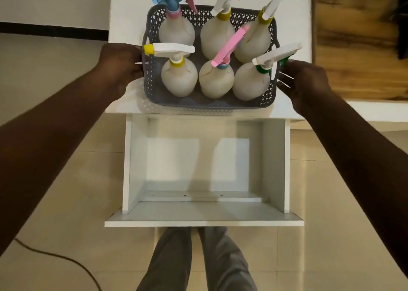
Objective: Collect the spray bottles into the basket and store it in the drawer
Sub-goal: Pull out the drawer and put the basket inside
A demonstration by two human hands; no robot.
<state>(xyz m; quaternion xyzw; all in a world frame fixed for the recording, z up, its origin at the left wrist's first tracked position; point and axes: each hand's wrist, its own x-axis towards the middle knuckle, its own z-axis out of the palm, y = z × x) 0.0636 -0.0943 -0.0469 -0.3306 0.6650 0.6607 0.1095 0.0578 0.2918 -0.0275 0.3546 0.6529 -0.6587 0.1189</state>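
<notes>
A grey perforated basket (152, 87) sits on the white cabinet top (123, 105). Several white spray bottles stand upright inside it, among them one with a blue trigger (176, 30), one with a pink trigger (217, 78) and one with a green collar (251, 82). My left hand (121, 63) grips the basket's left handle. At the right handle, my right hand (304, 78) is closed on the basket's edge. Below the cabinet top, the white drawer (130, 158) is pulled out and has nothing in it.
A wooden board (353, 48) lies on the surface to the right. A black cable (55, 255) runs over the tiled floor at the lower left. My legs (198, 262) stand just in front of the drawer's front panel (203, 223).
</notes>
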